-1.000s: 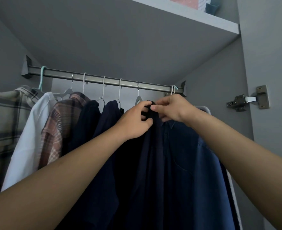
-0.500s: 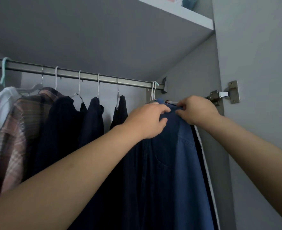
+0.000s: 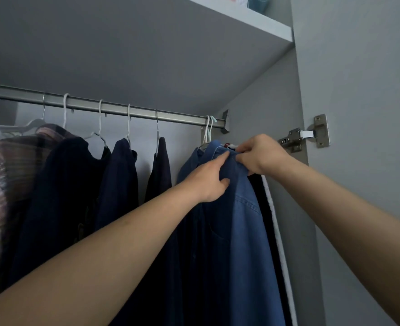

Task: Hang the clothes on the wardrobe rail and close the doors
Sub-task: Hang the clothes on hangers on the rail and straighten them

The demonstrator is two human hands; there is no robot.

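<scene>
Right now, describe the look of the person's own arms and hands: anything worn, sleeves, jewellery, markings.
Both forearms are bare as far as the head view shows: no sleeve reaches into the picture on either side. The left hand and right hand wear no gloves, and no watch, bracelet or ring shows on the visible sides. Nails look short and unpainted. No tattoos, bandages or marks show.

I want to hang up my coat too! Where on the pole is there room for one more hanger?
The widest bare stretch of the silver metal rail lies between the dark navy garment and the blue denim shirt that both hands hold. Left of that, hangers sit closer together. The far right end, by the grey wardrobe wall, is crowded.
</scene>
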